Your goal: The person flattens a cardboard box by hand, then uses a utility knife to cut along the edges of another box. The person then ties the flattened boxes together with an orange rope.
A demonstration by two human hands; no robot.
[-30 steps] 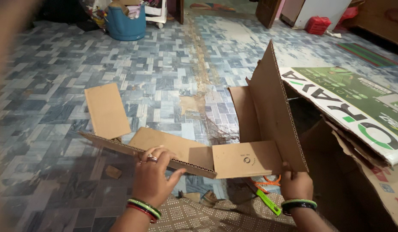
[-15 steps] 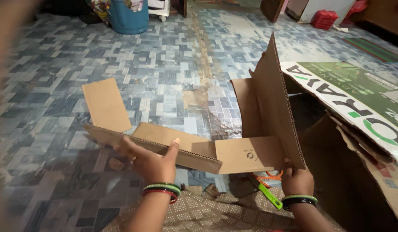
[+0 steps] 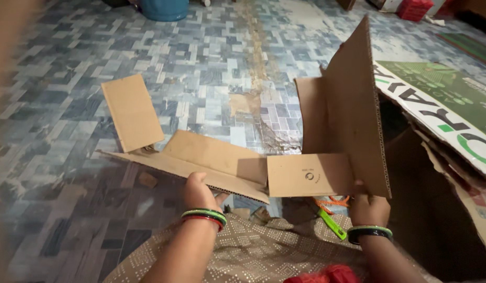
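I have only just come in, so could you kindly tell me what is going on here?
A person is holding an opened-out cardboard box above a blue tiled floor. The left hand grips the long panel's lower edge; the right hand holds the bottom of the upright panel. A printed green-and-white carton lies to the right, and a green tool lies below the box.

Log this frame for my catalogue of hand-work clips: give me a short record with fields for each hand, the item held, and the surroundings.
left hand: grips the near edge of the low panel
right hand: holds the bottom of the upright panel
item: brown cardboard box, unfolded, flaps spread
wrists: green and red bangles
under the box: green tool, partly hidden
floor: blue patterned tiles
right side: printed cardboard sheet
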